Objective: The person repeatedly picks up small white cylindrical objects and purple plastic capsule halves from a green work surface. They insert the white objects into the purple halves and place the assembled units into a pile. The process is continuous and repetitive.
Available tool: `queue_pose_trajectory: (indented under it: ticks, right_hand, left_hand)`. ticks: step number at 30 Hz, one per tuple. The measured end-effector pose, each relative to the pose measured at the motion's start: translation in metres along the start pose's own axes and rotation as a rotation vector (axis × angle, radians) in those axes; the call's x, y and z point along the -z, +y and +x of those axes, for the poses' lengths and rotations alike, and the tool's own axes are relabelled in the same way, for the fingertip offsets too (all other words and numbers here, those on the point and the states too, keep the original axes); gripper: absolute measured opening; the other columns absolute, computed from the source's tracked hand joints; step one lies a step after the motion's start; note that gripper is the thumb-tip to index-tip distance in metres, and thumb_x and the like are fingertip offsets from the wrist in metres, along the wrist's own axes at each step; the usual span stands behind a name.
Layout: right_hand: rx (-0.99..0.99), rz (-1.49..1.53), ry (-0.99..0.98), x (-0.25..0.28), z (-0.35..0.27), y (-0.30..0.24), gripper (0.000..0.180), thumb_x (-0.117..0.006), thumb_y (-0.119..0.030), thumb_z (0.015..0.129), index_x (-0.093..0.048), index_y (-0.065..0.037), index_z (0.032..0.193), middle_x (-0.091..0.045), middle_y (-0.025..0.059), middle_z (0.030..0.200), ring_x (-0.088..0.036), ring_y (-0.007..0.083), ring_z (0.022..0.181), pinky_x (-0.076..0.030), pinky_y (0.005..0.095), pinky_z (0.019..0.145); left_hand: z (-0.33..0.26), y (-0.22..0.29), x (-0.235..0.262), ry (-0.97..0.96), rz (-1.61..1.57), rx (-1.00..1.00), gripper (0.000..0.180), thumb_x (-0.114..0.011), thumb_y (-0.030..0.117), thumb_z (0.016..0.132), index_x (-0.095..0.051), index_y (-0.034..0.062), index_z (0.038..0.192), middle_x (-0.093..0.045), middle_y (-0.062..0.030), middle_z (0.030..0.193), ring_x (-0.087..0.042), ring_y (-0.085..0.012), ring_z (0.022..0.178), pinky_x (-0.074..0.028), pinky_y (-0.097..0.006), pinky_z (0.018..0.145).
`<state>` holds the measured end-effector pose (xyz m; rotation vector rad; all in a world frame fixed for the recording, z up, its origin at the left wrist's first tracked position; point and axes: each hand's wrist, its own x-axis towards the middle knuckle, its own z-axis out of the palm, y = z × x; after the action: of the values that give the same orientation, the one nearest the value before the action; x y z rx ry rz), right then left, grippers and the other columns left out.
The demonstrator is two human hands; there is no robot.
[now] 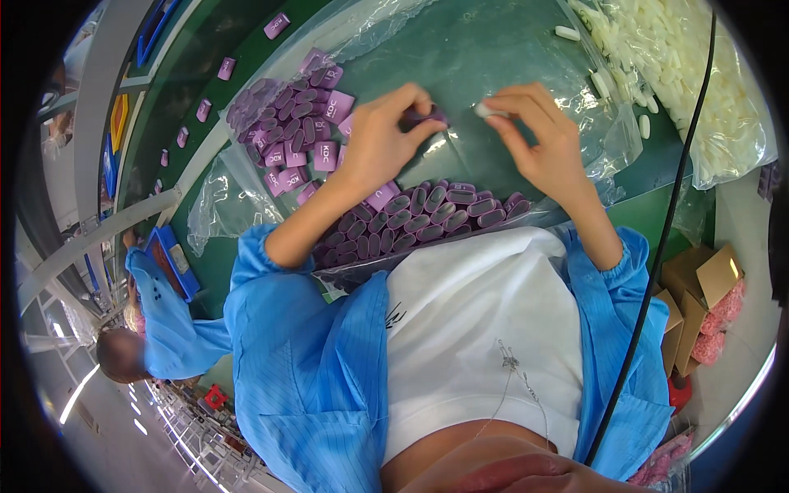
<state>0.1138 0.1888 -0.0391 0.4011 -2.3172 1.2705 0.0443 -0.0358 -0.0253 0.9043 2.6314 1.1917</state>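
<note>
My left hand (380, 141) is closed on a purple oval case (434, 117), gripped between thumb and fingers above the plastic-covered green table. Most of that case is hidden by the fingers. To its right, a small white oval piece (483, 109) is pinched in the fingertips of my right hand (538, 135). The two pieces are apart, a short gap between them. Between my forearms and body lies a row of purple oval cases (415, 222), most with their dark hollow openings upward. A heap of similar purple cases (296, 115) spreads beyond my left hand.
A clear bag of cream-white oval pieces (670, 57) lies at the far right, several loose ones beside it. Purple cases (204, 109) stand spaced out along the green surface at left. A black cable (670, 214) crosses the right side. Another person in blue (177, 316) sits at left.
</note>
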Motion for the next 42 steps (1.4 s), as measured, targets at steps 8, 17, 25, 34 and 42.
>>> queue_pose_trajectory:
  ticks: [8,17,25,34,42]
  right_hand:
    - [0.248,-0.091,-0.126,-0.016,0.013,0.006,0.025,-0.07,0.005,0.073,-0.067,0.001,0.098,-0.061,0.0108,0.096,-0.059,0.0284,0.09,-0.053,0.0377,0.075]
    - [0.277,-0.039,-0.151,-0.025,0.027,0.009,0.025,-0.07,0.005,0.071,-0.069,0.0,0.096,-0.063,0.0078,0.088,-0.06,0.0271,0.084,-0.054,0.0363,0.073]
    - [0.334,-0.085,-0.142,-0.008,0.016,0.016,0.032,-0.07,0.004,0.072,-0.071,-0.001,0.103,-0.07,0.0086,0.102,-0.064,0.0258,0.085,-0.056,0.0349,0.071]
    - [0.48,-0.122,-0.138,-0.013,0.008,0.029,0.034,-0.072,0.002,0.07,-0.07,0.002,0.103,-0.068,0.0102,0.103,-0.064,0.0247,0.088,-0.056,0.033,0.066]
    - [0.311,-0.001,-0.163,-0.011,0.009,0.023,0.019,-0.071,-0.003,0.079,-0.07,-0.003,0.099,-0.067,0.0087,0.104,-0.063,0.0267,0.091,-0.055,0.0369,0.076]
  left_hand:
    - [0.018,0.01,-0.025,0.011,-0.041,-0.042,0.059,-0.085,0.008,0.074,-0.054,0.0099,0.124,-0.077,-0.0075,0.095,-0.074,-0.0237,0.084,-0.058,-0.032,0.072]
    - [0.019,0.005,-0.025,0.028,-0.056,-0.035,0.063,-0.086,0.005,0.069,-0.058,0.0122,0.126,-0.077,-0.0065,0.092,-0.075,-0.0229,0.081,-0.057,-0.031,0.071]
    - [0.017,0.005,-0.025,-0.019,-0.119,0.036,0.058,-0.089,0.014,0.072,-0.06,0.0107,0.122,-0.077,-0.0071,0.092,-0.075,-0.0182,0.081,-0.057,-0.029,0.073]
    - [0.016,0.007,-0.025,-0.027,-0.066,-0.007,0.057,-0.087,0.01,0.072,-0.06,0.0117,0.122,-0.077,-0.0071,0.094,-0.075,-0.021,0.085,-0.057,-0.03,0.075]
    - [0.018,0.014,-0.021,-0.076,-0.074,0.03,0.052,-0.087,0.01,0.074,-0.06,0.008,0.119,-0.077,-0.0091,0.097,-0.075,-0.0204,0.089,-0.057,-0.03,0.081]
